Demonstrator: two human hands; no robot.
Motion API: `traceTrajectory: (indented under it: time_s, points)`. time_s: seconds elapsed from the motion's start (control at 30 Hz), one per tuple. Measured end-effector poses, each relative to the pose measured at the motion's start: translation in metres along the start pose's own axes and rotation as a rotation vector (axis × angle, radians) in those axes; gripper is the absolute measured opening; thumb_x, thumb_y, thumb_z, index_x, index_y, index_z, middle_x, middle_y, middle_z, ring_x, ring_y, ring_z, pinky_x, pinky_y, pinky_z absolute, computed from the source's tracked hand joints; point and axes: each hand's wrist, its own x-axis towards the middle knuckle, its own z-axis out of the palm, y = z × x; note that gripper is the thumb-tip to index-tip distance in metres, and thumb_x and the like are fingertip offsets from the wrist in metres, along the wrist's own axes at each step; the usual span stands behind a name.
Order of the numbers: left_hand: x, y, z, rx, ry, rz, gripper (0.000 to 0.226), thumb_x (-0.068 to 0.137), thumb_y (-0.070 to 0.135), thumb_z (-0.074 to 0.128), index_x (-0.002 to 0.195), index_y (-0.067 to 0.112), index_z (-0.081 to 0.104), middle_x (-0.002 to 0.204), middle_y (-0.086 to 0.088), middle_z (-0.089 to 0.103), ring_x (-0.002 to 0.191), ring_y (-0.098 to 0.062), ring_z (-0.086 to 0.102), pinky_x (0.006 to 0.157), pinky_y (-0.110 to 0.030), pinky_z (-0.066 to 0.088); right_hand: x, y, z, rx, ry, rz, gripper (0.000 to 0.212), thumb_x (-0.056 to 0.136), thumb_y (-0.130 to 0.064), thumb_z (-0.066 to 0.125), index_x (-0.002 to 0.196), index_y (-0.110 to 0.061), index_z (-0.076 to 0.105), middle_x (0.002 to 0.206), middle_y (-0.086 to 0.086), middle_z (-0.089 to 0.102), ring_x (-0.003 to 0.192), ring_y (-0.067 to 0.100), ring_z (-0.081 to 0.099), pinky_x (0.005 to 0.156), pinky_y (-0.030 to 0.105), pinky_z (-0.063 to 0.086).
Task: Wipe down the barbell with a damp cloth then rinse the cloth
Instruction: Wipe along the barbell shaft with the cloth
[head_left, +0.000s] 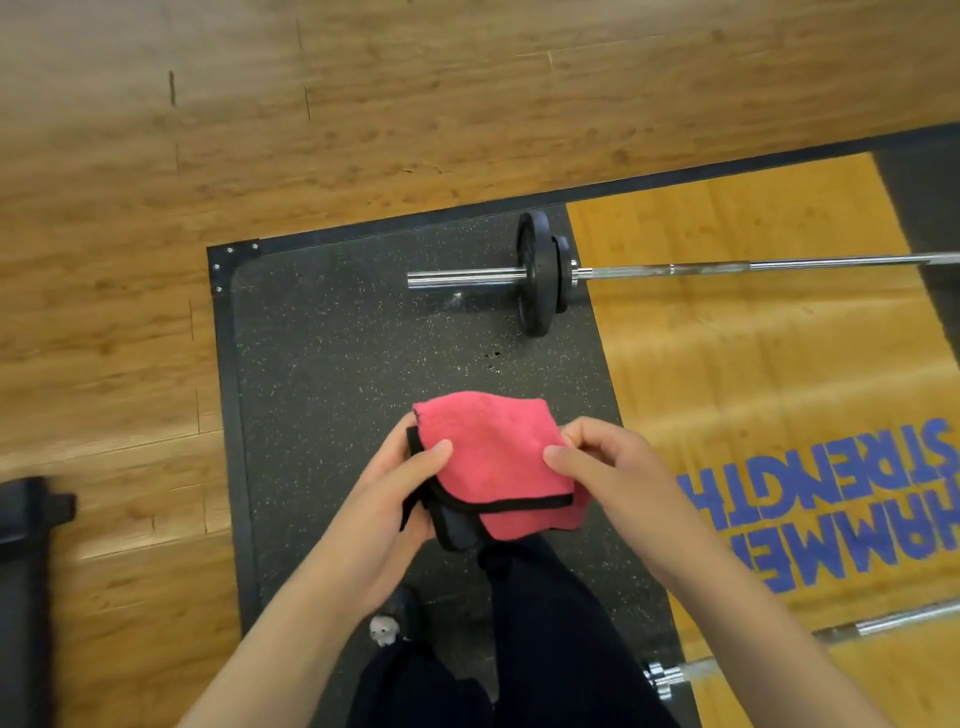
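Currently: pink cloth (493, 460) held in both hands, barbell (467, 276) lying on the floor mat beyond.
Cloth: folded, black-trimmed, just below centre frame; left hand (400, 493) grips its left edge, thumb on top, fingers curled beneath; right hand (613, 467) pinches its right edge between thumb and curled fingers. Barbell: upper centre to right edge, well apart from the cloth, black plates (535, 291) resting on speckled black rubber mat (337, 338), shaft crossing yellow wooden panel (727, 364) with blue lettering. Second bar (883, 623): lower right. Dark trouser legs (545, 649): bottom centre.
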Motion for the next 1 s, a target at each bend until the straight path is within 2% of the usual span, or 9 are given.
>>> traceTrajectory:
  time_s: [0.13, 0.3, 0.4, 0.47, 0.53, 0.63, 0.9, 1.0]
  points:
    - [-0.026, -0.005, -0.026, 0.021, -0.003, 0.041, 0.039, 0.084, 0.022, 0.054, 0.123, 0.023, 0.059, 0.118, 0.001, 0.068, 0.109, -0.014, 0.063, 0.083, -0.030, 0.054, -0.026, 0.002, 0.037, -0.006, 0.048, -0.039, 0.030, 0.091, -0.019, 0.059, 0.063, -0.019, 0.046, 0.063, -0.004, 0.044, 0.061, 0.010, 0.039, 0.056, 0.023, 0.031]
    - [-0.072, -0.016, -0.064, 0.058, -0.019, 0.070, 0.042, 0.083, 0.024, 0.056, 0.125, 0.022, 0.059, 0.118, 0.000, 0.067, 0.107, -0.015, 0.062, 0.090, -0.036, 0.050, -0.066, 0.011, 0.091, 0.028, 0.114, -0.111, 0.029, 0.089, -0.024, 0.061, 0.064, -0.019, 0.049, 0.066, -0.002, 0.045, 0.064, 0.012, 0.040, 0.062, 0.030, 0.030]
    - [-0.107, -0.025, -0.089, 0.091, -0.058, 0.078, 0.042, 0.082, 0.024, 0.056, 0.124, 0.022, 0.059, 0.119, -0.001, 0.067, 0.110, -0.017, 0.061, 0.095, -0.039, 0.049, -0.099, 0.022, 0.129, 0.046, 0.173, -0.161, 0.031, 0.091, -0.019, 0.060, 0.063, -0.021, 0.049, 0.064, -0.006, 0.047, 0.063, 0.009, 0.041, 0.063, 0.029, 0.031]
    - [-0.131, -0.031, -0.101, 0.121, -0.092, 0.093, 0.041, 0.082, 0.024, 0.056, 0.123, 0.023, 0.059, 0.118, 0.000, 0.068, 0.108, -0.016, 0.062, 0.092, -0.039, 0.051, -0.121, 0.029, 0.149, 0.077, 0.205, -0.178, 0.032, 0.092, -0.017, 0.060, 0.062, -0.022, 0.049, 0.063, -0.009, 0.048, 0.061, 0.008, 0.042, 0.063, 0.028, 0.031]
    - [-0.152, -0.036, -0.109, 0.143, -0.131, 0.108, 0.041, 0.083, 0.024, 0.055, 0.123, 0.024, 0.059, 0.114, 0.003, 0.069, 0.104, -0.012, 0.064, 0.084, -0.032, 0.054, -0.144, 0.034, 0.163, 0.115, 0.229, -0.186, 0.032, 0.092, -0.016, 0.060, 0.062, -0.022, 0.050, 0.062, -0.011, 0.049, 0.061, 0.007, 0.043, 0.062, 0.028, 0.032]
    - [-0.174, -0.042, -0.113, 0.162, -0.191, 0.124, 0.039, 0.084, 0.022, 0.054, 0.122, 0.024, 0.059, 0.111, 0.005, 0.069, 0.100, -0.008, 0.065, 0.075, -0.023, 0.055, -0.176, 0.037, 0.175, 0.126, 0.264, -0.191, 0.030, 0.092, -0.016, 0.060, 0.064, -0.019, 0.051, 0.061, -0.011, 0.049, 0.062, 0.008, 0.044, 0.063, 0.028, 0.033]
    - [-0.210, -0.053, -0.088, 0.125, -0.346, 0.120, 0.040, 0.080, 0.020, 0.057, 0.119, 0.021, 0.059, 0.107, 0.003, 0.069, 0.097, -0.009, 0.064, 0.080, -0.026, 0.055, -0.243, 0.031, 0.171, 0.195, 0.379, -0.212, 0.026, 0.091, -0.013, 0.061, 0.066, -0.016, 0.052, 0.059, -0.011, 0.048, 0.058, 0.004, 0.042, 0.054, 0.018, 0.032]
    - [-0.217, -0.057, -0.082, 0.116, -0.371, 0.127, 0.039, 0.079, 0.019, 0.058, 0.118, 0.020, 0.060, 0.109, 0.002, 0.069, 0.100, -0.010, 0.064, 0.082, -0.025, 0.053, -0.258, 0.033, 0.171, 0.199, 0.401, -0.213, 0.024, 0.085, -0.023, 0.065, 0.066, -0.017, 0.052, 0.065, -0.006, 0.048, 0.066, 0.011, 0.042, 0.059, 0.025, 0.032]
